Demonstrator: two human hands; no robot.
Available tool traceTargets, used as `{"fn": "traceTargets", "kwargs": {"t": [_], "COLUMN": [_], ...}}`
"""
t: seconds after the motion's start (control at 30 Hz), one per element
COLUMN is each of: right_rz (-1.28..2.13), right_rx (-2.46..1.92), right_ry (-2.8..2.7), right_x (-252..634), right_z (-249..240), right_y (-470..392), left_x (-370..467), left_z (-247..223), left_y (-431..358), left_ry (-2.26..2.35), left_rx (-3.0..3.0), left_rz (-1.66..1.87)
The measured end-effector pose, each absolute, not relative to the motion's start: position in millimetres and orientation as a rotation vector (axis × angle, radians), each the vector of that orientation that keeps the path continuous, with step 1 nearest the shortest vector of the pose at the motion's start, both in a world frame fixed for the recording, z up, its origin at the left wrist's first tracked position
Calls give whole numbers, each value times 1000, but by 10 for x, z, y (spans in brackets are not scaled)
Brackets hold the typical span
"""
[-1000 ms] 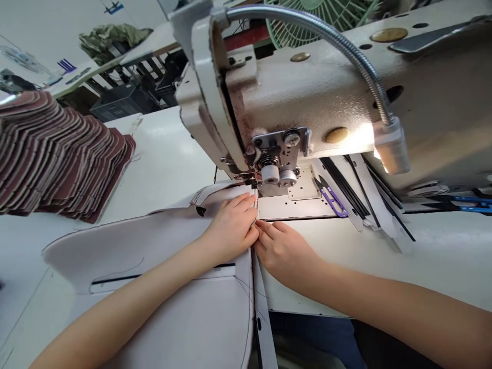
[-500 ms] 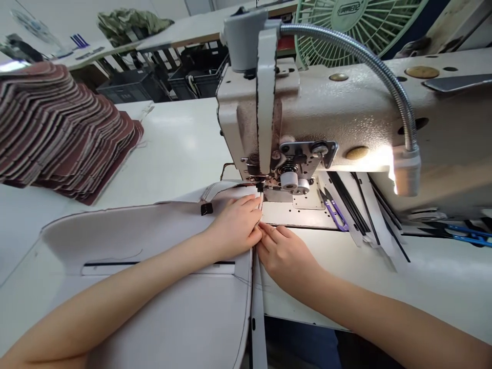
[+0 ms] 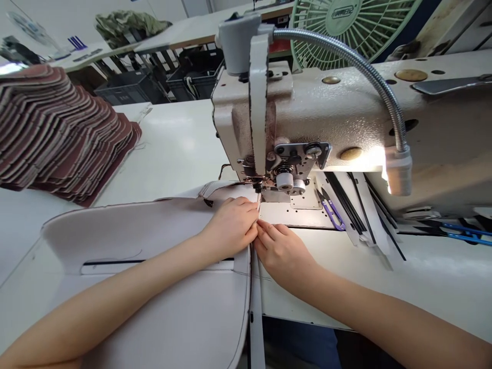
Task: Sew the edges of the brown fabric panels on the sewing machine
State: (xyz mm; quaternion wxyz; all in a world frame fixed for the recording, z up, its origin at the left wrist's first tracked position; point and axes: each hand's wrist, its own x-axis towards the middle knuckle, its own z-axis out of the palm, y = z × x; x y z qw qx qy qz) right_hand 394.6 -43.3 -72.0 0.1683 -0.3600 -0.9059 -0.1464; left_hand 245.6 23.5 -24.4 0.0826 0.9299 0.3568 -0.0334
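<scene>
A large pale fabric panel (image 3: 184, 318) with a stitched, curved edge lies at the sewing machine (image 3: 246, 113), its right edge running up to the needle area. My left hand (image 3: 232, 225) lies over that edge just in front of the presser foot (image 3: 258, 187), fingers together and thumb tucked in, gripping the panel. Right beside it, my right hand (image 3: 282, 253) pinches the panel's edge together with a narrow pale strip (image 3: 257, 307) that hangs toward me. The fingertips of both hands nearly meet. A small black tab (image 3: 208, 203) shows on the panel's upper fold.
Purple thread snips (image 3: 332, 211) and several black and white strips (image 3: 357, 205) lie right of the needle plate. Blue-handled scissors (image 3: 461, 231) are farther right. A tall stack of maroon pieces (image 3: 57, 138) stands at left. A lamp (image 3: 397, 171) hangs from the machine; a green fan (image 3: 349, 31) is behind.
The black tab has tipped and shows less of its face. Both hands keep their hold at the panel's edge, and the whole view has shifted slightly.
</scene>
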Motion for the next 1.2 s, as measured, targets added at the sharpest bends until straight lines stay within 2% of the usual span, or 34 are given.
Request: {"fn": "traceTargets", "kwargs": {"t": [0.3, 0.47, 0.6, 0.73, 0.83, 0.97, 1.07, 1.2], "right_rz": [-380, -232, 268, 1117, 1440, 1303, 965, 414], "right_rx": [-1068, -1166, -1251, -966, -861, -959, -876, -922], "right_ry": [-2652, -2719, -2744, -2656, -2496, -2487, -2603, -2567], "right_x": [3948, 3988, 3978, 3855, 3698, 3512, 3521, 3727], "right_z": [-762, -723, -459, -140, -46, -166, -364, -637], "right_y": [-372, -256, -460, -864, -1057, -1167, -1274, -1440], "left_x": [2510, 2576, 2496, 2367, 2330, 2316, 2269, 2205], "left_z": [-290, -273, -181, -41, 94, 209, 149, -7], "left_y": [410, 455, 246, -38, -215, -368, -419, -436], "left_ry": [1072, 1172, 1158, 1226, 1158, 1102, 1182, 1265], "left_rx": [2774, 2769, 2666, 2219, 2146, 2284, 2274, 2169], "left_rz": [-24, -55, -80, -210, -389, -567, -598, -411]}}
